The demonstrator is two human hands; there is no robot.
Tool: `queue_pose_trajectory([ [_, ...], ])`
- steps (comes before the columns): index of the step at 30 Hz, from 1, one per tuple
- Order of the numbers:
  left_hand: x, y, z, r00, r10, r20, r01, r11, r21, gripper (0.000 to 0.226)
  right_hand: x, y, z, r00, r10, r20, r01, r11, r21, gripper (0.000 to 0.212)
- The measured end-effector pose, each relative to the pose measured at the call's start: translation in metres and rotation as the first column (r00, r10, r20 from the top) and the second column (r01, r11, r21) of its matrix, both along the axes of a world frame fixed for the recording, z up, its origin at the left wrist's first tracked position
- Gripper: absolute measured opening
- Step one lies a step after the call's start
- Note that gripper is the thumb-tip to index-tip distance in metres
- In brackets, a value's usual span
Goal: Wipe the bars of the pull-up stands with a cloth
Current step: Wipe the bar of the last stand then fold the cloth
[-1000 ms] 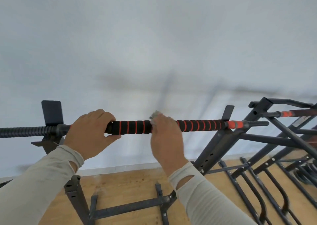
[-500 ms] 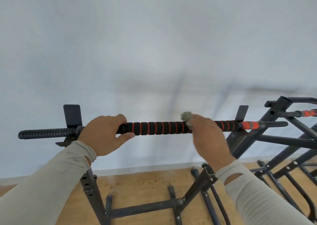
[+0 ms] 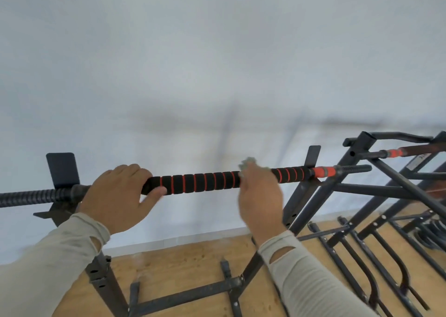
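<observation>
A pull-up bar with black foam grips and orange rings runs across the middle of the view, resting on a dark metal stand. My left hand grips the bar near its left end, fingers curled over the top and thumb under. My right hand holds a small grey-green cloth wrapped against the bar right of centre; only a bit of the cloth shows above my fingers.
A second stand with an orange-banded bar stands at the right, with more black frames low behind it. Stand legs cross the wooden floor below. A white wall fills the background.
My right hand with the cloth slid right along the bar between the earlier frames. My left hand kept its grip near the left end. The camera view shifted sideways.
</observation>
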State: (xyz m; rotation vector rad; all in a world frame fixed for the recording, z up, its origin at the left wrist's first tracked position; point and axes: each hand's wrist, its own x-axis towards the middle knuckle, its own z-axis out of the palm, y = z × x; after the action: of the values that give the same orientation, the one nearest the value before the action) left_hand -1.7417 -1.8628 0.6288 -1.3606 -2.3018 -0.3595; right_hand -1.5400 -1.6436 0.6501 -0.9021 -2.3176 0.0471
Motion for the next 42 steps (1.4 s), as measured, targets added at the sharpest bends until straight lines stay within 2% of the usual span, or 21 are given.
queue_pose_trajectory([
  [3,-0.002,-0.002,0.002,0.999,0.006,0.045,-0.005,1.0,-0.018,0.054,-0.041,-0.064,-0.015,0.947,0.319,-0.033,-0.318,0.947,0.041,0.025],
  [5,-0.001,-0.002,0.003,0.998,-0.009,0.057,0.008,1.0,0.019,0.042,-0.065,-0.099,-0.022,0.876,0.483,0.0,-0.481,0.872,0.097,0.029],
  [8,-0.001,-0.003,0.006,0.994,-0.029,0.105,0.025,0.999,0.038,0.028,-0.074,-0.116,-0.02,0.819,0.569,0.081,-0.574,0.811,0.11,0.037],
  [10,-0.004,-0.006,0.009,0.992,-0.043,0.115,0.044,0.999,-0.007,0.028,-0.063,-0.095,-0.018,0.826,0.557,0.086,-0.562,0.803,0.197,0.033],
  [12,-0.009,-0.008,0.01,0.991,-0.051,0.124,0.058,0.997,-0.052,0.029,-0.043,-0.061,-0.016,0.861,0.506,0.044,-0.501,0.83,0.246,0.023],
  [14,-0.012,-0.01,0.011,0.991,-0.062,0.123,0.072,0.994,-0.085,0.029,-0.019,-0.023,-0.009,0.912,0.408,0.033,-0.404,0.885,0.232,0.025],
  [16,-0.013,-0.01,0.011,0.992,-0.071,0.108,0.083,0.99,-0.111,0.033,0.012,0.017,-0.003,0.966,0.223,0.135,-0.245,0.953,0.176,0.025],
  [18,-0.014,-0.01,0.011,0.992,-0.069,0.106,0.081,0.99,-0.113,0.036,0.046,0.061,0.004,0.975,0.013,0.221,-0.042,0.991,0.127,0.025],
  [21,-0.014,-0.008,0.012,0.989,-0.084,0.12,0.098,0.988,-0.116,0.04,0.084,0.104,0.019,0.938,-0.253,0.239,0.258,0.966,0.009,0.015],
  [23,-0.017,-0.007,0.014,0.988,-0.114,0.109,0.127,0.984,-0.126,0.042,0.087,0.111,0.023,0.923,-0.32,0.214,0.343,0.936,-0.081,0.009],
  [25,-0.017,-0.005,0.014,0.989,-0.129,0.076,0.139,0.981,-0.135,0.043,0.074,0.101,0.017,0.923,-0.337,0.187,0.358,0.93,-0.088,0.018],
  [27,-0.013,-0.005,0.01,0.988,-0.12,0.093,0.13,0.985,-0.114,0.045,0.052,0.074,0.01,0.948,-0.289,0.134,0.296,0.955,-0.028,0.03],
  [28,-0.01,-0.004,0.007,0.987,-0.107,0.116,0.117,0.99,-0.081,0.047,0.04,0.055,0.007,0.967,-0.232,0.101,0.235,0.972,-0.024,0.026],
  [30,-0.007,-0.005,0.001,0.988,-0.092,0.124,0.095,0.995,-0.014,0.052,0.014,0.006,0.001,0.998,-0.029,0.052,0.031,0.999,-0.022,0.013],
  [31,-0.007,-0.004,0.0,0.99,-0.099,0.105,0.1,0.995,-0.004,0.052,0.0,-0.02,-0.002,0.995,0.096,0.008,-0.096,0.995,0.005,0.016],
  [33,-0.009,-0.005,-0.001,0.989,-0.13,0.065,0.132,0.991,-0.016,0.053,-0.029,-0.068,-0.01,0.936,0.351,-0.036,-0.348,0.935,0.066,0.023],
  [35,-0.009,-0.006,-0.002,0.987,-0.16,0.032,0.16,0.987,0.003,0.062,-0.05,-0.101,-0.018,0.861,0.507,0.031,-0.507,0.855,0.109,0.027],
  [38,-0.005,-0.007,0.0,0.99,-0.141,-0.005,0.141,0.989,0.045,0.064,-0.053,-0.098,-0.015,0.819,0.563,0.105,-0.573,0.801,0.172,0.031],
  [42,-0.004,-0.005,0.002,0.995,-0.087,-0.048,0.087,0.996,-0.009,0.048,-0.013,-0.023,-0.015,0.891,0.45,0.06,-0.45,0.856,0.254,0.019],
])
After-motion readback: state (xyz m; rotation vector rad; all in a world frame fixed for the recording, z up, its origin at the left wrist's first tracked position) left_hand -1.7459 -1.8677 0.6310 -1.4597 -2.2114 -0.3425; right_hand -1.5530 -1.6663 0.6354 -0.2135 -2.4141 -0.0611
